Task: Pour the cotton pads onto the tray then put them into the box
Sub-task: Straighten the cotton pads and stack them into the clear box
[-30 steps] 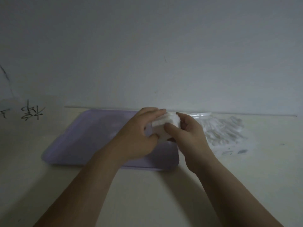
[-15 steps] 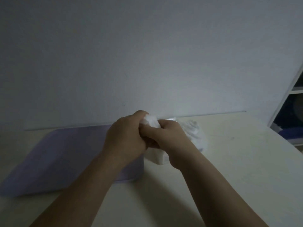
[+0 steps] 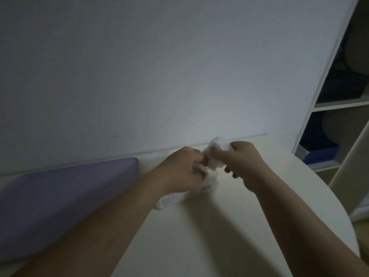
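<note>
Left hand point(image 3: 182, 173) and right hand point(image 3: 246, 159) pinch cotton pads point(image 3: 216, 154) over the white box point(image 3: 171, 201) at the table's point(image 3: 209, 242) far edge; the purple tray point(image 3: 60, 196) looks bare, so boxing seems nearly done.

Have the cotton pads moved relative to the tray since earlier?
Yes, rightward: cotton pads went from over the tray's right end to beyond it, over the box, in left hand and right hand.

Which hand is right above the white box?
The left hand: it hangs over the box, hiding most of it. The right hand grips the cotton pads further right.
</note>
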`<state>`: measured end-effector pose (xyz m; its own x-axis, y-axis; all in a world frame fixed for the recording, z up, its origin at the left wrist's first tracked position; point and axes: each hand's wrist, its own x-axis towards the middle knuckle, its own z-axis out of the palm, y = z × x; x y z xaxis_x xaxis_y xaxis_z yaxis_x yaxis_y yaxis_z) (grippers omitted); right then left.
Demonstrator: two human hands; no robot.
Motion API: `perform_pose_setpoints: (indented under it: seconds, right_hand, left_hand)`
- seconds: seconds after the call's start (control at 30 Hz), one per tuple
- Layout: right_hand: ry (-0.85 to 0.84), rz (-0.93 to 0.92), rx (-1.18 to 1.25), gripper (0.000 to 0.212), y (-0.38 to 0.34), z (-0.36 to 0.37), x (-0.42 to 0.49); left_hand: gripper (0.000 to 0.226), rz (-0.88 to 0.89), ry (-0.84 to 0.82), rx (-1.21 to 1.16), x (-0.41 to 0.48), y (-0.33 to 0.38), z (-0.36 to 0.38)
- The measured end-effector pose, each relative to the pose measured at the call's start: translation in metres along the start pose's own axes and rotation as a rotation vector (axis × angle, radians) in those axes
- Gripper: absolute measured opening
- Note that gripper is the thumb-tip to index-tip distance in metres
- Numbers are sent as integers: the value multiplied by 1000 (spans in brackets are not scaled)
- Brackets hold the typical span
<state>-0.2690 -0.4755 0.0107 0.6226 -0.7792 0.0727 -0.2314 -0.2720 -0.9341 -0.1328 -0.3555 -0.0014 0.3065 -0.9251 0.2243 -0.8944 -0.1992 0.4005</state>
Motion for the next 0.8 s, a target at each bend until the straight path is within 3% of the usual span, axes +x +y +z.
perform_pose_setpoints:
  seconds: [0.13, 0.23, 0.37, 0.47, 0.6, 0.8]
  right_hand:
    - [-79, 42, -40, 14, 8, 2, 3]
    - [-24, -26, 9, 20, 8, 2, 2]
    - [-70, -71, -7, 22, 1, 8, -2]
    - [-119, -77, -178, 25, 0, 13, -1]
    - [-91, -105, -544, 19, -3, 20, 6]
    - [-16, -242, -953, 13, 0, 34, 14]
  left_hand:
    - [22, 5, -111, -15, 12, -11, 10]
    - [25, -34, -164, -44, 12, -18, 17]
    - [23, -41, -95, -87, 6, -25, 20]
    - [36, -47, -61, -23, 5, -27, 18]
    - [25, 7, -74, 50, 2, -31, 14]
    - [34, -54, -122, 30, -11, -36, 5]
